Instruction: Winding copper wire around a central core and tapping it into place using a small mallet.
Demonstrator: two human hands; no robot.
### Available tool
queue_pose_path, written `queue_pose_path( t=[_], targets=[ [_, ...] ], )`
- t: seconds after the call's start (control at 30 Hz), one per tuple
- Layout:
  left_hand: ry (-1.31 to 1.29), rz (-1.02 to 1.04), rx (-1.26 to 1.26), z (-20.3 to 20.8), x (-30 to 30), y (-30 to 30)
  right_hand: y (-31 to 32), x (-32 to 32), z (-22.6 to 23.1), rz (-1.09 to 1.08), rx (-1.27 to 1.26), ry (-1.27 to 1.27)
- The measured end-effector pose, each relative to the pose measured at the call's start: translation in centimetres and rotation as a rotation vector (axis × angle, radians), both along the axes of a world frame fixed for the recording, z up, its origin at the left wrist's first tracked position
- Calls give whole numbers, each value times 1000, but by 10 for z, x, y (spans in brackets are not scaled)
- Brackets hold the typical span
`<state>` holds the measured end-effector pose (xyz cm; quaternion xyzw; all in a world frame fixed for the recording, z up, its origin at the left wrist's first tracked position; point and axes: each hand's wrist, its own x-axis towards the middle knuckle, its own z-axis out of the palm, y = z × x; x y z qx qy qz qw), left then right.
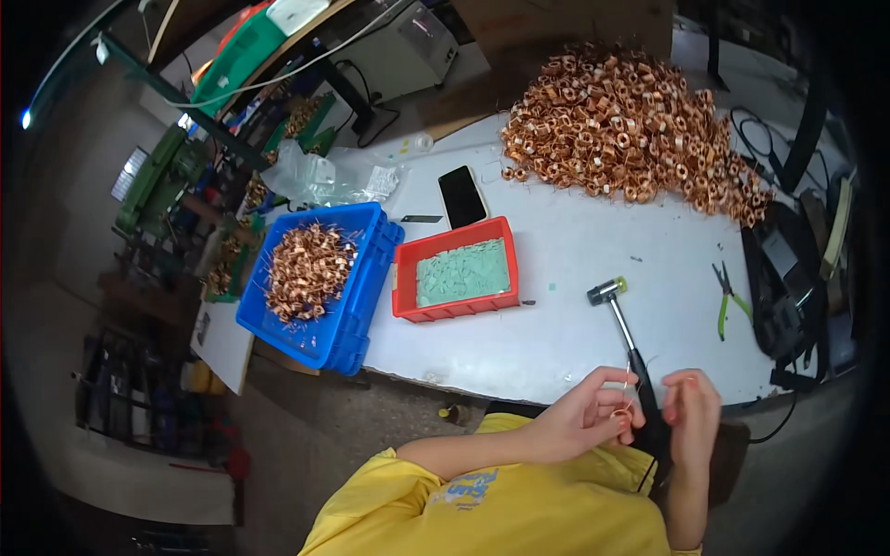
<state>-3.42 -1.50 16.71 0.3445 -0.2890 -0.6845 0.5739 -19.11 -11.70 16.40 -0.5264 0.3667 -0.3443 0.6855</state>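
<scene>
Holding a coil (623, 412) in narrowed fingers, the left hand (586, 419) hangs by the near edge of the tabletop (556, 343). Just right of those fingers, the right hand (692, 419) is raised with its own curled; whether they grip anything, I cannot tell. Beyond the fingers a hammer (634, 356) lies on the tabletop, its handle pointing back toward them. Pliers (725, 298) rest ahead and to their right. Left of the fingers and ahead stands a red bin (464, 308) of green chips (465, 272), and past it a blue crate (373, 264) of copper coils (311, 269). Farthest ahead of them sits a copper heap (626, 130).
</scene>
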Motion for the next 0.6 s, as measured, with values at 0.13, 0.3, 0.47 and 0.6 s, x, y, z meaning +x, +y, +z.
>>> queue_pose_path(
  t=[0.13,0.3,0.47,0.6],
  targets=[
    [21,-6,-62,-17,1,6,-9,19,-24,288,426,-83],
    [-55,50,-88,-34,9,17,-15,40,-12,659,464,-92],
    [-239,-32,-193,-28,29,22,-22,43,-24,950,262,-171],
    [-262,85,-142,-32,31,31,-21,59,-22,944,327,-144]
  ],
)
